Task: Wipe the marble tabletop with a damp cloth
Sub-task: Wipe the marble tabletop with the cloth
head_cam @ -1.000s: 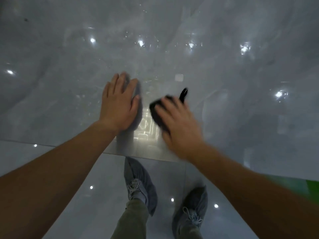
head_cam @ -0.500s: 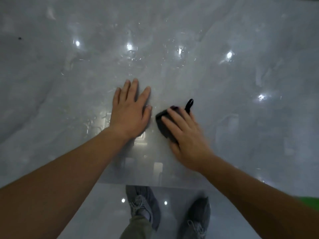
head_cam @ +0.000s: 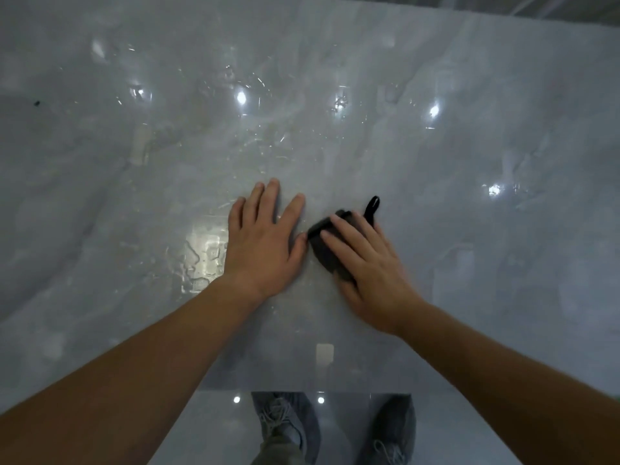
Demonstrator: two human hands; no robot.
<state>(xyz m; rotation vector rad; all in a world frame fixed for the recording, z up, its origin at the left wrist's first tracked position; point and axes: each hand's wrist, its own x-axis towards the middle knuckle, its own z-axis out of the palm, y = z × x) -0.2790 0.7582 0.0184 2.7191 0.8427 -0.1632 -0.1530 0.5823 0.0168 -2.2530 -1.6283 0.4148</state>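
Most of the dark cloth [head_cam: 322, 256] lies hidden under the right hand [head_cam: 369, 273], both shoes [head_cam: 285, 427] are cut off by the bottom edge, and the dark speck [head_cam: 37, 103] at far left is too small to identify.

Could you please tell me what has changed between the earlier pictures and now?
Both hands have moved farther onto the marble tabletop, away from its near edge. The right hand has slid the dark cloth up close to the thumb of the left hand. Unchanged: left hand flat on the marble, right hand pressing the cloth.
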